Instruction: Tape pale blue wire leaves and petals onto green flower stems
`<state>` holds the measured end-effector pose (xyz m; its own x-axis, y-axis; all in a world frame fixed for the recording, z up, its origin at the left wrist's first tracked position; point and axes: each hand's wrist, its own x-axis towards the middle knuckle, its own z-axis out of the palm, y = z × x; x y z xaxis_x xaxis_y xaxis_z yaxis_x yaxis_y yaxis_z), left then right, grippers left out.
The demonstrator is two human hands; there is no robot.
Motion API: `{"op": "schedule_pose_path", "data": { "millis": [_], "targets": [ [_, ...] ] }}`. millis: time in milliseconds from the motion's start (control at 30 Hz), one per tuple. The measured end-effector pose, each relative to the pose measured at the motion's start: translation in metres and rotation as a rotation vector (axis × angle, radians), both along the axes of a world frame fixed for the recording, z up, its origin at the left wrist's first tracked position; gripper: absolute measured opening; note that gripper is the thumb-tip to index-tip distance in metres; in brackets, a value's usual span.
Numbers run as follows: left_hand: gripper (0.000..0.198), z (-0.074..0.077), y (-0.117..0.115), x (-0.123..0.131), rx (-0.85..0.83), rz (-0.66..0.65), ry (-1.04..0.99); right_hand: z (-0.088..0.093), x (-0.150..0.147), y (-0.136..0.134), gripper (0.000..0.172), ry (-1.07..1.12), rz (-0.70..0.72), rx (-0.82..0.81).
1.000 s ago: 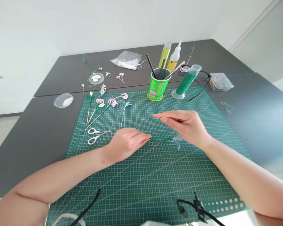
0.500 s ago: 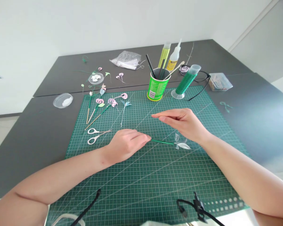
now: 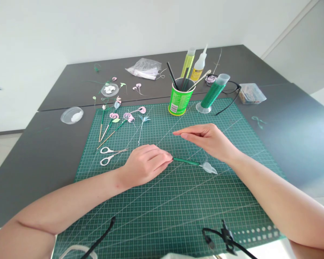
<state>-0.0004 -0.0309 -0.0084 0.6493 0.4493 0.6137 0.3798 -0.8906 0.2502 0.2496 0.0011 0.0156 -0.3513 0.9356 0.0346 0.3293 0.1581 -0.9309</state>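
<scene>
A dark table (image 3: 286,144) and the green gridded mat (image 3: 162,216) across it look the same as a second earlier, while above them a person's right hand (image 3: 207,140) has edged slightly leftward and the flower in the other hand has turned, its petals now bunched toward the lower right where half a second ago they fanned apart. Both forearms reach in from the sides of the near edge. The right hand hovers over the mat, fingers straight and together, thumb just beneath them, all pointing left; whether anything thin is pinched there cannot be told. The left hand (image 3: 149,163), knuckles up, grips the end of the flower's green stem (image 3: 186,161) between thumb and fingertips. From that pinch the stem runs right with a slight downward slope, leaving the pale, translucent flower (image 3: 209,167) well apart from the left fingertips and just below the right wrist. Beyond the hands stands a green can (image 3: 181,102); white-handled scissors (image 3: 115,154) lie near the left hand, below several pink flowers (image 3: 128,117).
</scene>
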Motion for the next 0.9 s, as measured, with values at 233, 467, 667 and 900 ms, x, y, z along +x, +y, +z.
{"op": "schedule_pose_path", "data": {
  "millis": [233,467,667,900],
  "targets": [
    [0.005,0.0019,0.0001,-0.0004,-0.011,0.005,0.003,0.0011,0.0002,-0.0006,0.024,-0.002,0.004,-0.001],
    [0.003,0.0024,0.0000,0.0005,0.023,0.023,0.016,0.0009,0.0005,-0.0010,0.024,0.000,0.018,-0.010],
    [0.004,0.0036,-0.0009,0.0004,0.025,0.016,0.017,0.0017,0.0001,-0.0003,0.031,-0.033,0.046,-0.044],
    [0.006,0.0048,-0.0019,-0.0006,0.041,0.006,-0.025,0.0020,-0.0003,0.0017,0.034,-0.048,0.097,-0.145]
  ]
}}
